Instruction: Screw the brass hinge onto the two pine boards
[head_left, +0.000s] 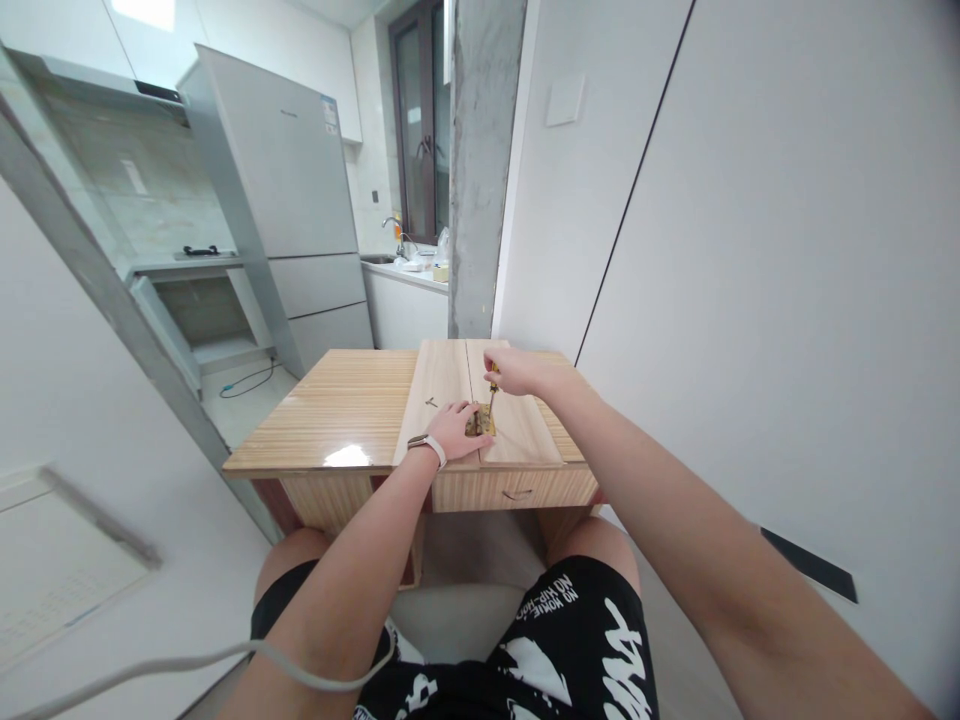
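While left hand (457, 428) pins brass hinge (480, 424) flat on boards (517, 432), right hand (517, 372), grip closed round screwdriver (493, 392), stands it upright directly above hinge.

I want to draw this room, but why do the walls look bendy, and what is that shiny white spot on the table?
In the head view, the wide lens bows straight edges near the picture's sides, so the grey door frame leans. The white spot is glare from a ceiling light on the glossy light wooden table. The left hand and right hand, holding a thin yellow-handled screwdriver, look small but fairly sharp.
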